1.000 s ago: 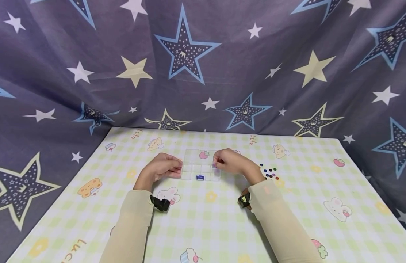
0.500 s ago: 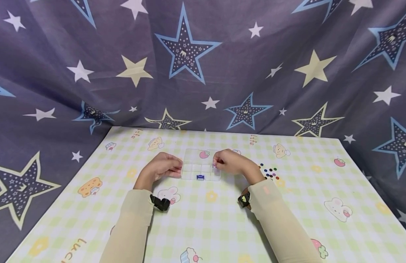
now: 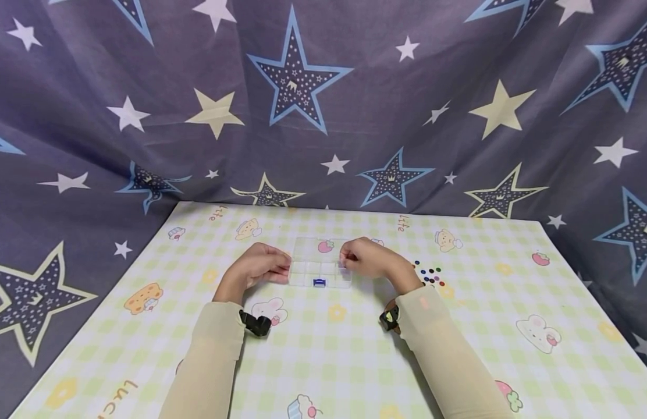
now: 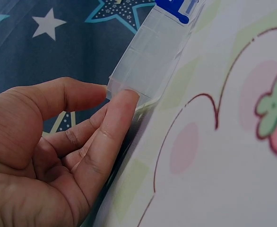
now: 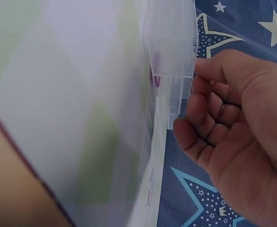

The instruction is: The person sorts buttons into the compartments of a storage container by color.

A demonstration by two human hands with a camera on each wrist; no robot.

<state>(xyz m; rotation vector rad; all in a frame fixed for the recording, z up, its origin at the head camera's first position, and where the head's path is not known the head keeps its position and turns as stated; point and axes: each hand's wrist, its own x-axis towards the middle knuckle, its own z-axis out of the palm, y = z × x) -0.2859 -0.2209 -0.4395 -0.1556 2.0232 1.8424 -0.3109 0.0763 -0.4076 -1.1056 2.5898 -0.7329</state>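
A clear plastic compartment box (image 3: 313,273) lies on the table with its lid (image 3: 309,247) folded back and a blue latch (image 3: 319,283) at the front. My left hand (image 3: 260,266) pinches the box's left end; in the left wrist view the thumb and a finger meet its corner. At the right end, my right hand (image 3: 368,257) has curled fingers, with thumb and forefinger right at the rim. Through the box wall in the right wrist view shows a small purple piece (image 5: 156,80). I cannot tell whether the right fingertips hold anything.
Several small round coloured pieces (image 3: 432,270) lie scattered right of the right wrist. The table (image 3: 323,361) wears a green checked cloth with printed cartoons. A dark curtain (image 3: 323,145) with stars hangs behind its far edge.
A purple spot at the right fingertips has faded from the head view. Both hands and the box have stayed in place.
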